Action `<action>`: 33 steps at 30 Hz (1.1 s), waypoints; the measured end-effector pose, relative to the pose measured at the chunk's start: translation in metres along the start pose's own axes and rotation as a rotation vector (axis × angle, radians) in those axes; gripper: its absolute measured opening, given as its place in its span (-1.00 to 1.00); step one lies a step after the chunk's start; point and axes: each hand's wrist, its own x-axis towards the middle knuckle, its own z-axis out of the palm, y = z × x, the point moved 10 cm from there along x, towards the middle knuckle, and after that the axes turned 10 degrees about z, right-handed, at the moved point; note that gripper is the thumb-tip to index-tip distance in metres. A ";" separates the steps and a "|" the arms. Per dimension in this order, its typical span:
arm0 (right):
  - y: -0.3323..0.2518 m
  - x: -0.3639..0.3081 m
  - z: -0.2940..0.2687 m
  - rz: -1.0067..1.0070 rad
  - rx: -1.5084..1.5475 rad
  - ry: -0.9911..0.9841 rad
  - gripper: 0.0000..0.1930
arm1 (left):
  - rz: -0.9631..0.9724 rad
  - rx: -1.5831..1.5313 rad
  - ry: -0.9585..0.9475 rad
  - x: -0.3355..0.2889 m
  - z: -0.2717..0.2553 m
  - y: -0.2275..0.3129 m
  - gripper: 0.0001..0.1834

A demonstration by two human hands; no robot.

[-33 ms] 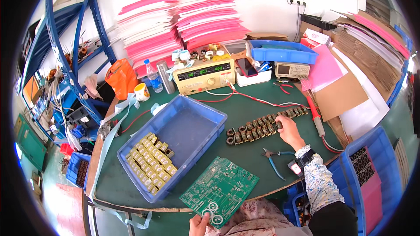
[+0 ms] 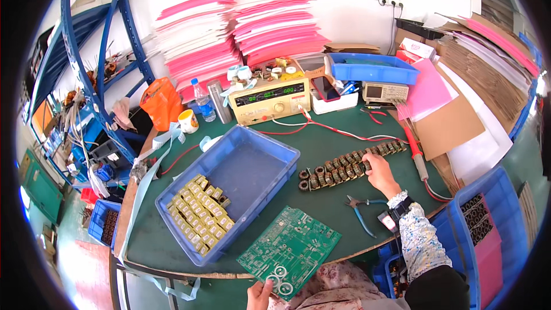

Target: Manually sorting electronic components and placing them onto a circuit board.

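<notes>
My left hand (image 2: 260,295) grips a green circuit board (image 2: 293,247) by its near left edge, thumb on top. The board reaches over the table's front edge, and several white rings (image 2: 279,280) lie on its near corner. My right hand (image 2: 380,173) is at the rows of wound ring coils (image 2: 330,173) on the green mat, its fingers pinched round a dark coil (image 2: 367,166) at the near side of the rows. That coil is partly hidden by the fingers. Pliers with blue handles (image 2: 360,216) lie close to my right forearm, their jaws apart.
A blue tray (image 2: 261,195) holding several yellow transformers (image 2: 201,218) is at left. Behind it stands a yellow power supply (image 2: 270,102), its red and white leads crossing the mat. A soldering iron (image 2: 414,146) lies at right, near a blue bin (image 2: 499,224). A cup (image 2: 187,121) and bottle (image 2: 202,101) stand far left.
</notes>
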 end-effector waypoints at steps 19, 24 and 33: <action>-0.209 0.008 -0.051 -0.431 -0.291 -0.728 -0.66 | 0.111 0.290 0.051 -0.018 -0.161 0.119 -0.79; -0.227 0.030 0.018 -0.631 -0.261 -0.612 -0.61 | 0.130 0.313 0.072 0.053 -0.209 0.101 -0.54; -0.215 0.066 0.136 -0.385 -0.096 -0.368 -0.41 | 0.502 0.616 0.319 0.093 -0.206 0.102 -0.36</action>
